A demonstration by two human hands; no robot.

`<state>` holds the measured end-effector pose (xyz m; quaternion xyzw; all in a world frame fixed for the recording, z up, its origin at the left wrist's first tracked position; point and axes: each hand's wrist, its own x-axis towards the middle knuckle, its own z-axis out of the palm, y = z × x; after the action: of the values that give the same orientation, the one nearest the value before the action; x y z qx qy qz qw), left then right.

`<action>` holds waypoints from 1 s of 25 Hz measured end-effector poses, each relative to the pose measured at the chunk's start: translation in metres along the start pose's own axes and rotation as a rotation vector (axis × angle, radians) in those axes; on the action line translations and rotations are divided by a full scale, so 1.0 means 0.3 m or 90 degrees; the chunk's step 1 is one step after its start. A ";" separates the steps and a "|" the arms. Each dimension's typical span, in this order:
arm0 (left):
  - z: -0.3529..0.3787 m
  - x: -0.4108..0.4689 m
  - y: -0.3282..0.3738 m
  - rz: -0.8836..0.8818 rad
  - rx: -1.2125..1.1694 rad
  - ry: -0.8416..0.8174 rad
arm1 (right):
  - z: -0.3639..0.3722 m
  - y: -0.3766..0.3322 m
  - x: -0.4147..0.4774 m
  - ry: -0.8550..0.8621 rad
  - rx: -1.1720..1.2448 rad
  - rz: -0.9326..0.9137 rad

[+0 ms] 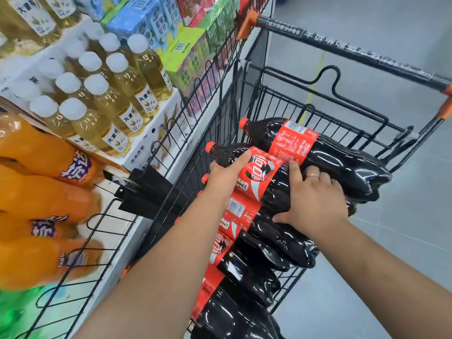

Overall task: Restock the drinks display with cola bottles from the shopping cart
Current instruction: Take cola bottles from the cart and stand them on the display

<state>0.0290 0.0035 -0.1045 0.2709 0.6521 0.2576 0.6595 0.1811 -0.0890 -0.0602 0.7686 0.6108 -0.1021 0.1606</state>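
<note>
Cola bottle (263, 176) clasped by left hand (226, 178) and right hand (315, 201); wire fence (207, 69) fronts tea bottles (117, 104)

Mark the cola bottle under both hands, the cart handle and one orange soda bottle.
cola bottle (260, 173): head view, on its red label.
cart handle (342, 47): head view, middle of the black bar.
orange soda bottle (36, 150): head view, on the body of the top one, at left.

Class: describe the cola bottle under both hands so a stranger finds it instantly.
Find the black wire shopping cart beside the drinks shelves. Among the cola bottles stacked inside, take the second bottle from the top. It alone is held, left hand near its neck, right hand on its body.
</note>
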 end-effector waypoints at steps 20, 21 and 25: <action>0.009 -0.069 0.024 0.046 -0.210 -0.036 | -0.048 0.002 -0.011 0.022 0.113 0.002; 0.008 -0.074 0.020 0.053 -0.224 -0.040 | -0.051 0.000 -0.017 0.023 0.117 0.003; 0.002 -0.108 0.009 0.074 -0.289 -0.042 | -0.061 -0.013 -0.045 0.032 0.145 -0.001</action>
<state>0.0292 -0.0169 -0.0792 0.1608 0.5389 0.4267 0.7083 0.1734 -0.0936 -0.0390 0.7838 0.5996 -0.1516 0.0570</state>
